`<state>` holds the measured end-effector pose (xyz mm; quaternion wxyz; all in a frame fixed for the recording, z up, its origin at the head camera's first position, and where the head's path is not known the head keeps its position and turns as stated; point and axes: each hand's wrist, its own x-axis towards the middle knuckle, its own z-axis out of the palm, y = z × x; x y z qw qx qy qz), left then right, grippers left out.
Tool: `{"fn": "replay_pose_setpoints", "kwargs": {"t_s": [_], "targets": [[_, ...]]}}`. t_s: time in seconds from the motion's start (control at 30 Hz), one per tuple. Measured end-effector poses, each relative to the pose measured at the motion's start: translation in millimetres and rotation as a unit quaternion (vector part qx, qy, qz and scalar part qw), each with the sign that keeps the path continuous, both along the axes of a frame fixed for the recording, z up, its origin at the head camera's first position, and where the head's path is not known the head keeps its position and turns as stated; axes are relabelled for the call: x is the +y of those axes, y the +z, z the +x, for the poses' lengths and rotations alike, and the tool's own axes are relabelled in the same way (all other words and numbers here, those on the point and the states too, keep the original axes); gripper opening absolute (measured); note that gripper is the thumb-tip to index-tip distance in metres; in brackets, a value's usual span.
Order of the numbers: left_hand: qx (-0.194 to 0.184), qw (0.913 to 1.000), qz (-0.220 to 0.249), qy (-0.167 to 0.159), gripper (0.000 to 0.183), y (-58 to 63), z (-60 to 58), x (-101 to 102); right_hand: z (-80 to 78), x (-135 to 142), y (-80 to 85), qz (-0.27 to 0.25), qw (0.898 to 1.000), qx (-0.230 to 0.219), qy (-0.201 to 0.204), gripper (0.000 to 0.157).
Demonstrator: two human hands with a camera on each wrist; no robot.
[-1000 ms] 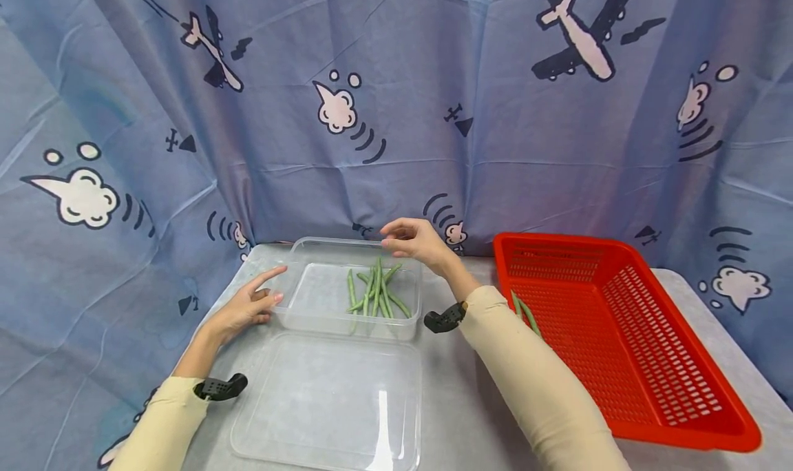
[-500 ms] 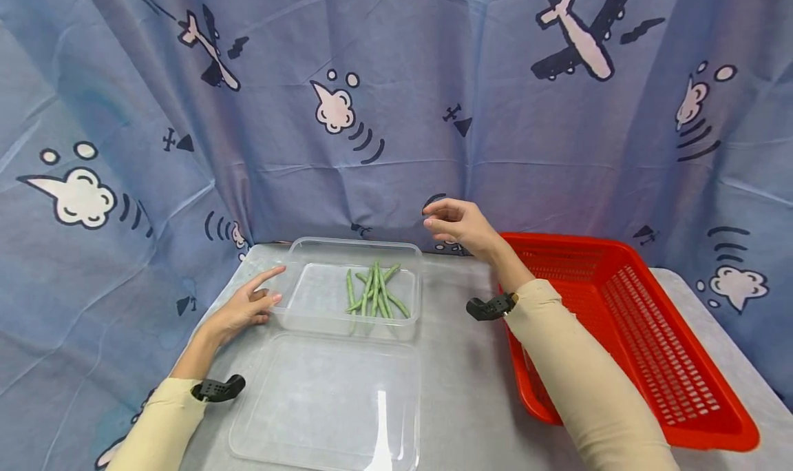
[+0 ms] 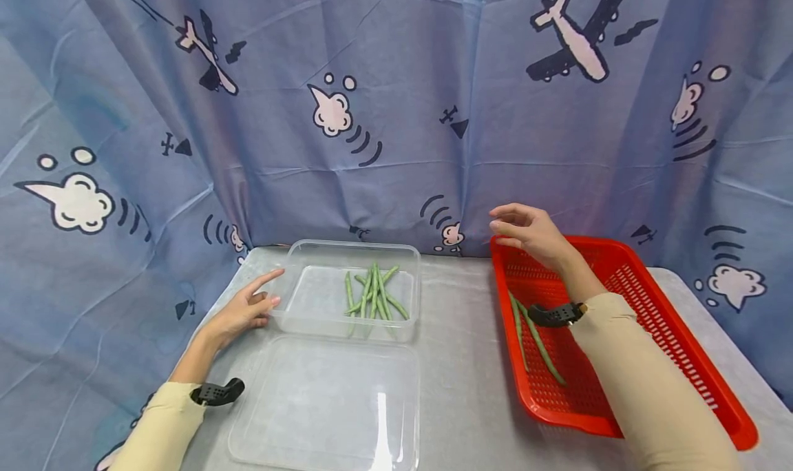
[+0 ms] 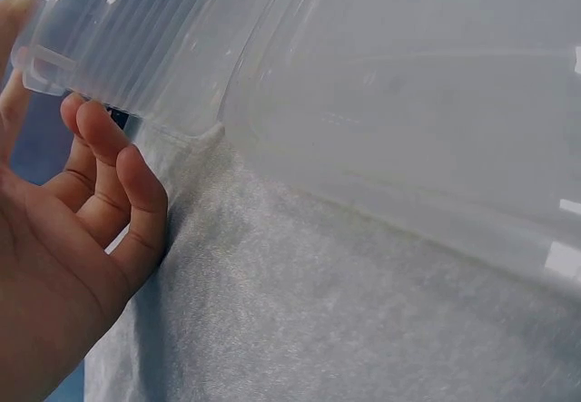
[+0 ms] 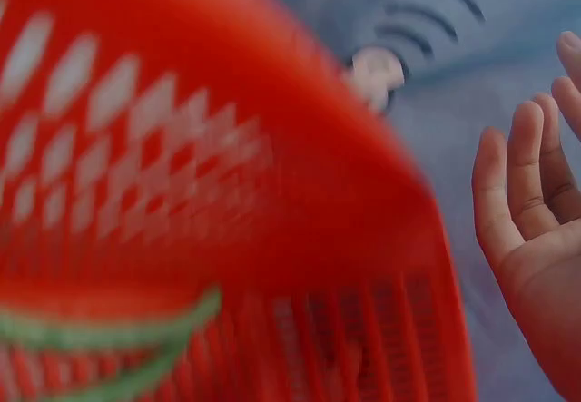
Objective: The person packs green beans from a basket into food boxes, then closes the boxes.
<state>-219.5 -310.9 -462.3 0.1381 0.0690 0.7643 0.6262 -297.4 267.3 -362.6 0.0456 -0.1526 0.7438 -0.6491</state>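
Observation:
My left hand (image 3: 244,311) rests at the left side of a clear plastic container (image 3: 337,323), fingers loosely bent. In the left wrist view the fingertips (image 4: 102,122) lie beside the container's ribbed wall (image 4: 150,34). Several green beans (image 3: 374,293) lie crossed in the container's right half. My right hand (image 3: 534,235) hovers above the back left corner of a red perforated basket (image 3: 525,387), its fingers loosely curved with nothing between them. Inside that basket, two longer green beans (image 3: 540,347) lie along the left side; my right forearm hides part of the basket.
A flat clear lid (image 3: 328,399) lies on the grey tabletop (image 3: 458,361) in front of the container. Behind the table hangs a blue curtain (image 3: 396,202) printed with planes. Bare tabletop separates the container from the basket.
My right hand has moved right, from over the container to above the basket's back left corner. The left hand and the beans in the container stay where they were.

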Motion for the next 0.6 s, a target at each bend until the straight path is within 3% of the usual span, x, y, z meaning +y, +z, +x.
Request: {"fn": "replay_pose_setpoints", "kwargs": {"t_s": [0.23, 0.37, 0.6], "targets": [[-0.009, 0.9999, -0.005, 0.005, 0.065, -1.0, -0.1, -1, 11.9, 57, -17.8, 0.001, 1.0, -0.024, -0.005, 0.035], [-0.012, 0.9999, -0.009, 0.006, 0.065, -2.1, -1.4, -1, 17.1, 79, -34.5, 0.033, 0.999, -0.038, -0.007, 0.041], [-0.016, 0.9998, -0.006, 0.004, 0.065, -2.7, -2.0, -1, 23.3, 98, -56.2, 0.137, 0.99, -0.029, 0.018, 0.049]]}}
